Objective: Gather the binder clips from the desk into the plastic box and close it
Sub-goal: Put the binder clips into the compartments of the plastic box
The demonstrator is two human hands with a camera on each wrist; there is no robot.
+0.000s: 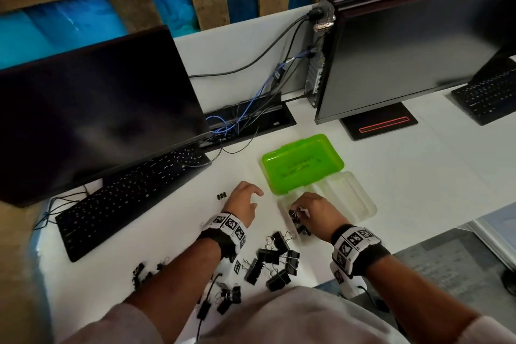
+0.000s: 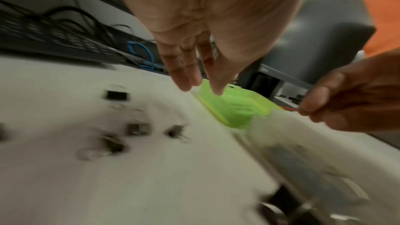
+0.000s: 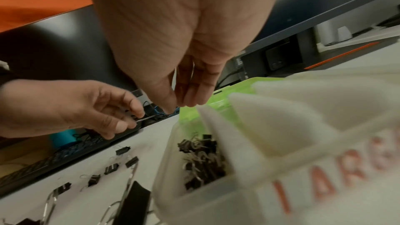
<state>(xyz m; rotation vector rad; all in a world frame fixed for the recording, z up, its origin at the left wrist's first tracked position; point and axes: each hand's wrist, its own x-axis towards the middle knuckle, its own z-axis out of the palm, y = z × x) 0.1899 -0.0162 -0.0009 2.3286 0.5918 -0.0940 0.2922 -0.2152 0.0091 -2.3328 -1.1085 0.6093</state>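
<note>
Right hand (image 1: pixel 312 211) seemingly pinches clips at box (image 1: pixel 354 198) edge; left hand (image 1: pixel 243 201) hovers, fingers relaxed.

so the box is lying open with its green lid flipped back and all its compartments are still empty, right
Not quite. The box is lying open with its green lid flipped back, but its compartments are not all empty: the right wrist view shows a heap of binder clips already in the compartment nearest the person. The neighbouring compartments look empty there.

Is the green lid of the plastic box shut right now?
No, the translucent green lid lies flipped open behind the clear plastic box.
</note>
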